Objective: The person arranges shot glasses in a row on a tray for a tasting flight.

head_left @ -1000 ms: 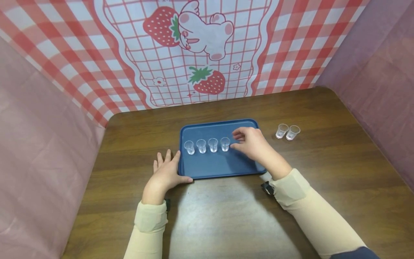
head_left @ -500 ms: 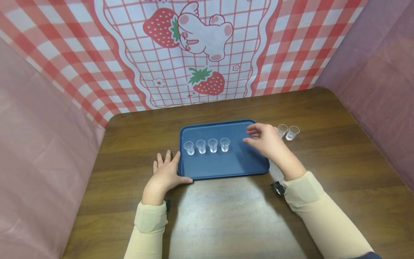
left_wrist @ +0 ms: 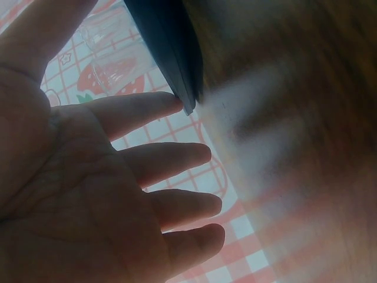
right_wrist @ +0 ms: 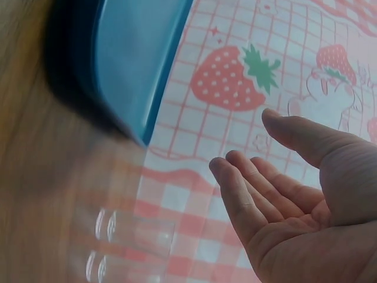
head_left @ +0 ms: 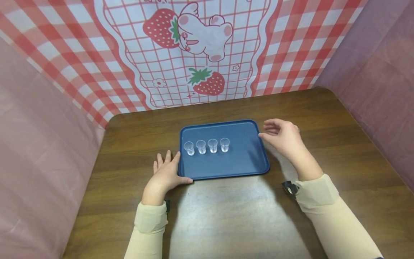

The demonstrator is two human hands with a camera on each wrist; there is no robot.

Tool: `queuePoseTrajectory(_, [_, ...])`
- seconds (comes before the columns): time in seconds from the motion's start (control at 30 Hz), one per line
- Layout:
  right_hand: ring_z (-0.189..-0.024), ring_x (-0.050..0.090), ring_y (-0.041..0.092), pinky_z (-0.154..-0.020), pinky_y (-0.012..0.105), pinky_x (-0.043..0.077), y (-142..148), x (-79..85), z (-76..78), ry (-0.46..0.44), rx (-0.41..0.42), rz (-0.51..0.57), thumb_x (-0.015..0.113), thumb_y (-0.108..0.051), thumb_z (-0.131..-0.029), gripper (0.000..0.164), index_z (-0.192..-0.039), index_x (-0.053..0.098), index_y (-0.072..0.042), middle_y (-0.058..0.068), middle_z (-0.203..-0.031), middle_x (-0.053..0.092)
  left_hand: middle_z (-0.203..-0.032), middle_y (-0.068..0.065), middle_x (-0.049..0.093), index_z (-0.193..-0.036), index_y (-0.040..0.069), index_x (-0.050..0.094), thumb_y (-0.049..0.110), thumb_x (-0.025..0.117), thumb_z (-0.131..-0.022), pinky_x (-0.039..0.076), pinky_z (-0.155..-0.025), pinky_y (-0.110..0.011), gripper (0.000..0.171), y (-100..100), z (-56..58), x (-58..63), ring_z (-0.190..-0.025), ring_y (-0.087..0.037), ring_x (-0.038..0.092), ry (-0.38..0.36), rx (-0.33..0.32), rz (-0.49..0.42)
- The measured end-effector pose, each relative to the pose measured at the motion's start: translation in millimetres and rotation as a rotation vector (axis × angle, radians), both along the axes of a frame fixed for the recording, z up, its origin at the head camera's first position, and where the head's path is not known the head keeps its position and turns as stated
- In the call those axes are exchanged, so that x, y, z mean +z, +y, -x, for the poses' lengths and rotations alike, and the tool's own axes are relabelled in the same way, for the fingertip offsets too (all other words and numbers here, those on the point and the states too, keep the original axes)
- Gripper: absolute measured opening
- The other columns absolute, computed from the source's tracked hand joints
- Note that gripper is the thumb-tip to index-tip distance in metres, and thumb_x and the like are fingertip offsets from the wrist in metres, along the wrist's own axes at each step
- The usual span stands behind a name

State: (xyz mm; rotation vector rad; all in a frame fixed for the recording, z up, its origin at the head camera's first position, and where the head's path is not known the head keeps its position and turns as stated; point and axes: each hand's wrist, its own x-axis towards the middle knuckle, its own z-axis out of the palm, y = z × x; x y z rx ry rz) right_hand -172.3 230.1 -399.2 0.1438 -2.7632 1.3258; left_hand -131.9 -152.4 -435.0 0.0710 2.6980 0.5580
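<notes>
A blue tray lies on the wooden table, bearing several small clear cups upright in a row from its left side to its middle. Spread around the tray's near left corner is my left hand, its index finger and thumb at the rim. My right hand is just past the tray's right edge, fingers loosely bent and holding nothing. Two more clear cups stand on the table near that hand in the right wrist view. In the head view the hand almost wholly hides them.
A red-and-white checked cloth with strawberries hangs behind the table's far edge. Pink cloth covers the left side, and a mauve cloth hangs on the right. Bare wood lies between the forearms.
My right hand has moved right, from beside the rightmost cup on the tray to over the two cups on the table. The left hand and the cups on the tray stay put.
</notes>
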Motion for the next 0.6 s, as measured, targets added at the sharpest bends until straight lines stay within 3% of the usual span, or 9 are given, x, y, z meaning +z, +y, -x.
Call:
queuePoseTrajectory(0.17, [-0.112, 0.067, 0.037, -0.091, 0.046, 0.053, 15.7, 2.6, -3.4, 0.017, -0.038, -0.002, 0.08, -0.019, -0.091, 0.051, -0.13, 0.062, 0.007, 0.024, -0.122, 0.067, -0.165, -0.029, 0.006, -0.162, 0.006, 0.025, 0.047, 0.089, -0.076, -0.002, -0.116, -0.064, 0.115, 0.0, -0.1, -0.3, -0.147, -0.054, -0.01, 0.001, 0.0, 0.0])
queuePoseTrajectory(0.4, [-0.112, 0.066, 0.04, -0.077, 0.013, 0.052, 38.2, 4.2, -5.2, 0.03, -0.1, 0.005, 0.082, -0.019, -0.089, 0.053, -0.13, 0.062, 0.007, 0.027, -0.122, 0.067, -0.165, -0.028, 0.005, -0.162, 0.007, 0.023, 0.048, 0.088, -0.077, -0.002, -0.116, -0.064, 0.115, 0.4, -0.2, -1.1, -0.147, -0.053, -0.01, -0.003, -0.002, -0.003])
queuePoseTrajectory(0.6, [-0.112, 0.065, 0.042, -0.07, 0.004, 0.046, 55.7, 2.9, -4.4, 0.033, -0.144, 0.001, 0.082, -0.017, -0.088, 0.054, -0.13, 0.061, 0.01, 0.03, -0.122, 0.066, -0.165, -0.028, 0.005, -0.162, 0.006, 0.023, 0.047, 0.088, -0.077, -0.002, -0.116, -0.065, 0.114, 0.7, -1.0, -0.4, -0.146, -0.054, -0.01, -0.003, -0.005, 0.004])
